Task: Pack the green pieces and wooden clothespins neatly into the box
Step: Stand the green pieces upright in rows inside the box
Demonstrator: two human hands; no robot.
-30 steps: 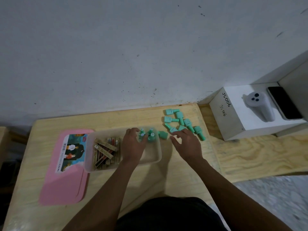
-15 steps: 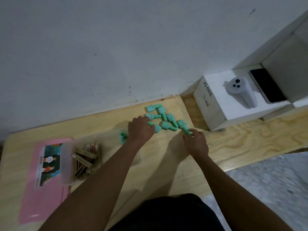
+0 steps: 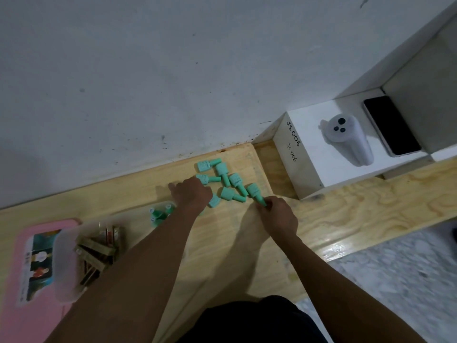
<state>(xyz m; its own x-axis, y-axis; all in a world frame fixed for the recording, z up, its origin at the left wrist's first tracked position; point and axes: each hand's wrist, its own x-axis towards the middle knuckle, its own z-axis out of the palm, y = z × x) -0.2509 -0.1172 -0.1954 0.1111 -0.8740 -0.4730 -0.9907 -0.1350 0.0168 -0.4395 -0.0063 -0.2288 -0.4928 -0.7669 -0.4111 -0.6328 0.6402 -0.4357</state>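
The right hand [image 3: 279,216] pinches one green piece [image 3: 254,191] by its thin end. The left hand [image 3: 195,194] covers green pieces [image 3: 235,180] nearby; I cannot tell its hold.

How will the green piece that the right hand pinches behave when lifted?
The green piece looks like small moulded plastic, so it is probably stiff and light. The right hand pinches its narrow end, so the wider end may swing down.
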